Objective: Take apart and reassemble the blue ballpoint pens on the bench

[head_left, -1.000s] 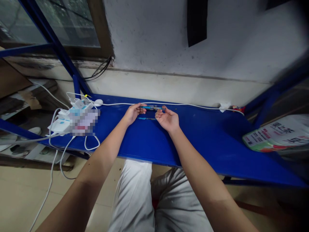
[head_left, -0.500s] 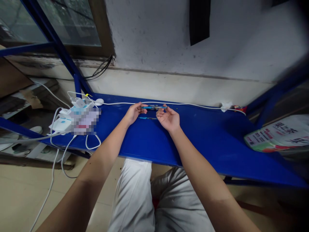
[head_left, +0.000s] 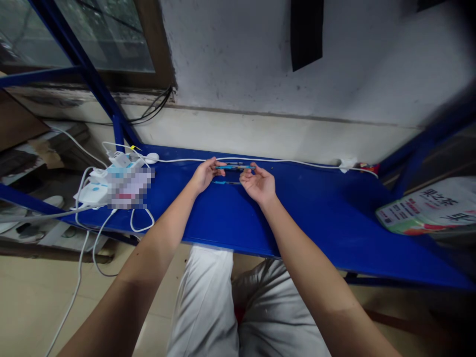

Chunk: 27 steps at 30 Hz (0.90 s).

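Fingers nearly closed, a left hand (head_left: 203,177) and a right hand (head_left: 259,185) hold a slim blue pen (head_left: 234,167) by its ends above a blue table (head_left: 305,203). Any shift of it calls for both pinches moving together. Another pen (head_left: 226,183) lies nearer the body, apparently on the surface; a white cable (head_left: 282,160) crosses behind, with a printed package (head_left: 416,210) well off to the right.

Held roughly level between left hand (head_left: 204,176) and right hand (head_left: 259,184): slim pen (head_left: 234,167), blue and clear. Lying on the tabletop (head_left: 230,218), just nearer: second pen (head_left: 223,183), blue toward left end. Partly hidden behind: darker, pen-like item (head_left: 234,163).
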{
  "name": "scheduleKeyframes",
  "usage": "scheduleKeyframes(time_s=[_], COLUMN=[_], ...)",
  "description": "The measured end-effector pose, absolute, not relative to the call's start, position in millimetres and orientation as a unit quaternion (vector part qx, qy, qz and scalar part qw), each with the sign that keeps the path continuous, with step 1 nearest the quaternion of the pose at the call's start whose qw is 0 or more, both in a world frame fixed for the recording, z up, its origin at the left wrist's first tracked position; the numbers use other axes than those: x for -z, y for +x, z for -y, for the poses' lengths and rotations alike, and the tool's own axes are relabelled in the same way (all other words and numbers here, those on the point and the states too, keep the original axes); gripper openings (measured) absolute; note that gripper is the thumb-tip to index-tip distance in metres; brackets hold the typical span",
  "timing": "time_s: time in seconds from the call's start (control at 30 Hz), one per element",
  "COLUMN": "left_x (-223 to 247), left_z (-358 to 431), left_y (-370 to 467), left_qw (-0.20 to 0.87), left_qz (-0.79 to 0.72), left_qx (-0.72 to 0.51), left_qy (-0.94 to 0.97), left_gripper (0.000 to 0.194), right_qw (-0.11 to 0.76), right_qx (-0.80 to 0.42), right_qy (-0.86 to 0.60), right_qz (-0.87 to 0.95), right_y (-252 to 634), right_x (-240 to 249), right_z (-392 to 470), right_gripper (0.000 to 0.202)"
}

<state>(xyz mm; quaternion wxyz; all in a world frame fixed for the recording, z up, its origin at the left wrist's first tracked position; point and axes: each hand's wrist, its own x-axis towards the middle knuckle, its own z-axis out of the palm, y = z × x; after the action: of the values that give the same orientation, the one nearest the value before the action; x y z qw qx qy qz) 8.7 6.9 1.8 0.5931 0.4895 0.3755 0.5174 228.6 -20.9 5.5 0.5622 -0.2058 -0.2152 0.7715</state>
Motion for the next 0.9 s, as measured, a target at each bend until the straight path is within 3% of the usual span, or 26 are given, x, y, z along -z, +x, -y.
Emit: scheduleKeyframes(time_s=[0.4, 0.53, 0.67, 0.9], left_x=[-3, 1, 1, -3], left_z=[-8, -10, -12, -10], left_y=[7, 3, -3, -14], left_qw=[0.6, 0.58, 0.542, 0.442], left_qz=[-0.372, -0.38, -0.403, -0.459], left_qx=[-0.525, -0.527, -0.519, -0.442], left_qy=[0.475, 0.491, 0.525, 0.632], left_gripper=[0.045, 0.03, 0.018, 0.016], right_qw=[0.557, 0.553, 0.537, 0.473], right_qx=[-0.765, -0.729, -0.576, -0.299], right_qy=[-0.205, -0.257, -0.392, -0.495], right_qz=[0.248, 0.31, 0.475, 0.665], right_y=[230, 231, 230, 235], right_x=[-6, -6, 2, 21], right_z=[22, 18, 13, 6], right_gripper=[0.004, 0.017, 0.027, 0.015])
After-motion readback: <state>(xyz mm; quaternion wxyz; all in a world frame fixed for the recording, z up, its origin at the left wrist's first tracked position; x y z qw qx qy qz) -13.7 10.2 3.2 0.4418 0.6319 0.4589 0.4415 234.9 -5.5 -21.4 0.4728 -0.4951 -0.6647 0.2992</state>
